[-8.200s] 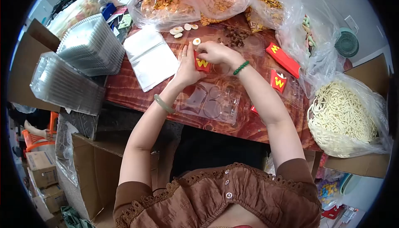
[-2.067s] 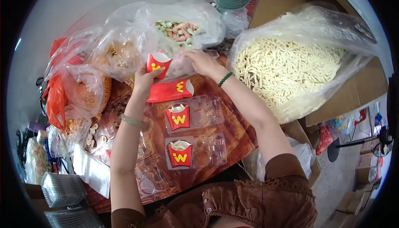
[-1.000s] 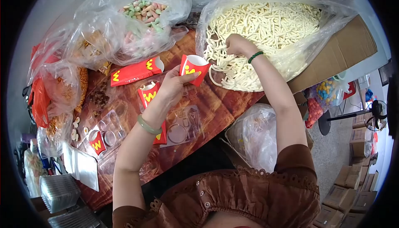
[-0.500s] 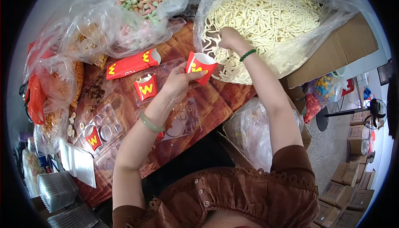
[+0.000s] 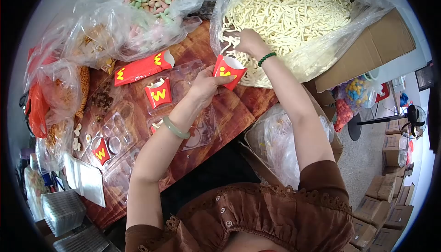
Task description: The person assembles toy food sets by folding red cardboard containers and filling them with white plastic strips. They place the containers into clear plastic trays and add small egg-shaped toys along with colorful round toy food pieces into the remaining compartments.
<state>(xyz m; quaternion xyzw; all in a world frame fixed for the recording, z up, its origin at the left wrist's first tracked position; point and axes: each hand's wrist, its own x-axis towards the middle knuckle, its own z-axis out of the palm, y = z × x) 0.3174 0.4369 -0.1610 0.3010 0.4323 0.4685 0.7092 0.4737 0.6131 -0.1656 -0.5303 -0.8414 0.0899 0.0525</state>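
Note:
My left hand is closed around a small red fry carton with a yellow letter on its front. The carton is held above the table, its open top tilted to the upper right. My right hand reaches into a large clear bag of pale yellow fry-shaped strips. Its fingers are curled at the bag's left side, with several strips at the fingertips. Below my left hand, another red carton with strips in it rests in a clear plastic tray.
A stack of flat red cartons lies behind the tray. Bags of pastel candies and orange snacks line the far left. Another small carton sits in a left-hand tray. Cardboard stands beside the strip bag; a fan is at right.
My left hand has moved slightly right and up with the carton, closer to the strip bag. My right hand stays among the strips, with its wrist shifted a little left.

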